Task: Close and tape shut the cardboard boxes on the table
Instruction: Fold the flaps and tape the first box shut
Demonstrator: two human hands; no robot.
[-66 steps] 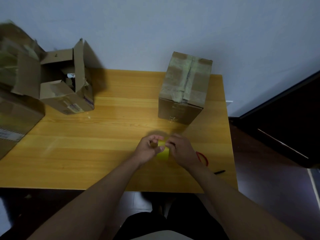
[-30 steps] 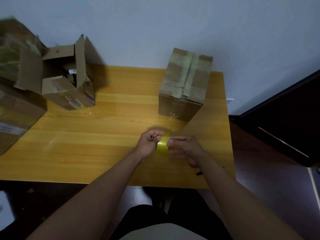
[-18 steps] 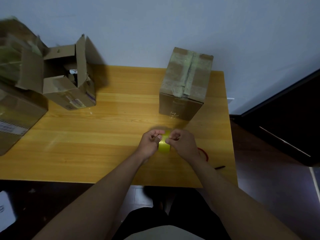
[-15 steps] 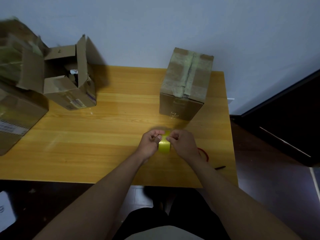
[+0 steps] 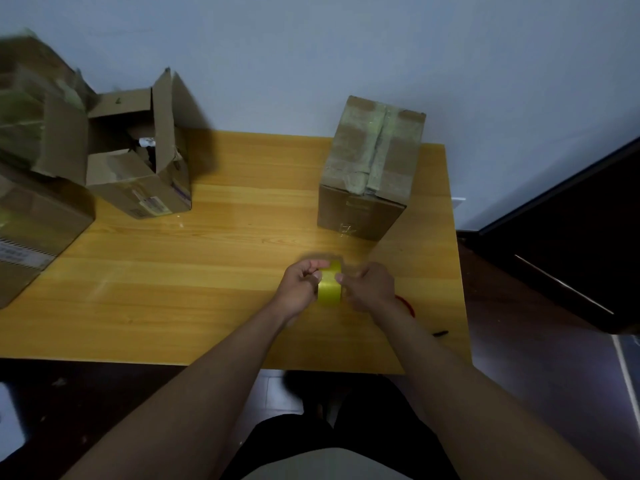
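Wood counter (image 5: 207,289): it carries all the boxes and gives the hands a flat place to work.
Big box (image 5: 31,216): it sits at the left edge, partly out of view, well apart from the hands.
Taped box (image 5: 372,168): it stands at the back right with tape along its top seam, so it looks done.
Open box (image 5: 138,161): at the back left, flaps up, stuff inside; it needs closing.
Yellow tape roll (image 5: 330,287): held near the front, between both hands, likely to find the loose end.
Left hand (image 5: 301,289): its grip curls round the roll.
Right hand (image 5: 370,289): fingertips pinch the roll's edge.
Red thing (image 5: 407,303): it lies half hidden behind the right wrist.
Small black thing (image 5: 440,333): too small to tell.
In the way: nothing between hands and open box.
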